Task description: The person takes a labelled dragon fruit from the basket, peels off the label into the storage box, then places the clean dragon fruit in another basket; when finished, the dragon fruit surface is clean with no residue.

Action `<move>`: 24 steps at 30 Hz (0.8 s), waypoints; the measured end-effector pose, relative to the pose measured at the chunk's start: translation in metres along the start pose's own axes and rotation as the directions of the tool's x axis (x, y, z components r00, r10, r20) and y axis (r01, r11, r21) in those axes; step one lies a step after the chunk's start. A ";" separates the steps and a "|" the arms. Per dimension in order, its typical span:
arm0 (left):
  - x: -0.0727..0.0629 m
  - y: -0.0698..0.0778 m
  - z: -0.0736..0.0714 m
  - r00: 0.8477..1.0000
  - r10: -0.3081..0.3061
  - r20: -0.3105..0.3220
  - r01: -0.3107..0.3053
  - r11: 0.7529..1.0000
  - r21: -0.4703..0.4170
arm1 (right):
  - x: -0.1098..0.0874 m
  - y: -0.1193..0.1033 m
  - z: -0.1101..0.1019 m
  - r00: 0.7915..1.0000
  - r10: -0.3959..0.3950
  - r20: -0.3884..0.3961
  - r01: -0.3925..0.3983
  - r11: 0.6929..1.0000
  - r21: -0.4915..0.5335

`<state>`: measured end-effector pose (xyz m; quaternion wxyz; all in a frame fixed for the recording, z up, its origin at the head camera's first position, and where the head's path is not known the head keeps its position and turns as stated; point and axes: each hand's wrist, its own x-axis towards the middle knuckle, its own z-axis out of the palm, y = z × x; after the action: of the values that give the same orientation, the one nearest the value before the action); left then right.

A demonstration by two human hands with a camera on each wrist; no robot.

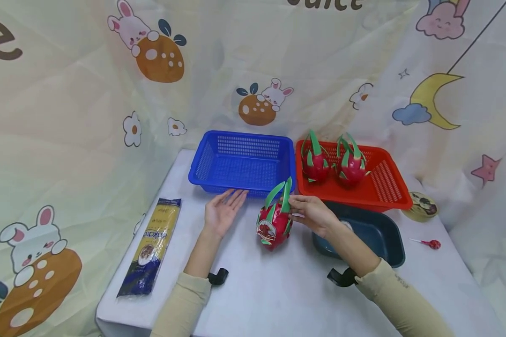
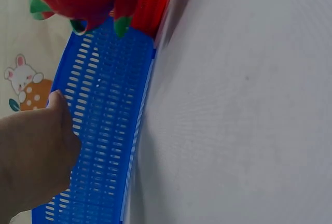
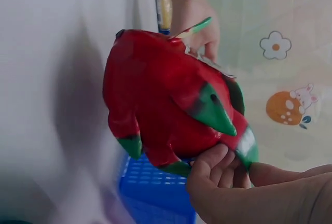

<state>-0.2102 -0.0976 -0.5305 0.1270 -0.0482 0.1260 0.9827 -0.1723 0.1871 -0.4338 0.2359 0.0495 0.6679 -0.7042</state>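
A red dragon fruit (image 1: 273, 229) with green leaf tips and a round label hangs over the white table, in front of the blue basket (image 1: 199, 161). My right hand (image 1: 314, 215) pinches it by its long green top leaves, seen closely in the right wrist view, where the fruit's red body (image 3: 150, 92) lies tilted. To its left, my left hand (image 1: 221, 215) is palm up with fingers extended, holding nothing, fingertips near the front rim of the blue basket. Two similar dragon fruits (image 1: 351, 169) sit in the red basket (image 1: 390, 187).
A dark teal tray (image 1: 394, 234) lies under my right forearm. To the right are a round tin (image 1: 421, 207) and a red lollipop (image 1: 434, 244). A blue and gold pasta packet (image 1: 153, 243) lies along the left table edge. Printed cloth hangs behind the baskets.
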 end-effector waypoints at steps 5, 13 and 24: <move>0.000 0.002 -0.004 1.000 -0.006 0.010 0.006 1.000 -0.004 | 0.006 0.014 -0.006 1.000 0.013 0.017 -0.014 1.000 0.014; 0.002 -0.001 0.000 1.000 -0.012 0.023 0.012 1.000 0.006 | 0.025 0.027 -0.010 0.999 0.020 -0.029 -0.020 1.000 0.009; -0.002 -0.011 0.003 0.977 -0.171 0.125 0.112 0.918 0.379 | 0.015 0.027 -0.006 0.983 -0.109 -0.146 0.082 0.980 -0.181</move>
<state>-0.2054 -0.0867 -0.5302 0.2141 0.0442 0.2949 0.9302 -0.1762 0.1891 -0.4648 0.1525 0.0511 0.7448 -0.6476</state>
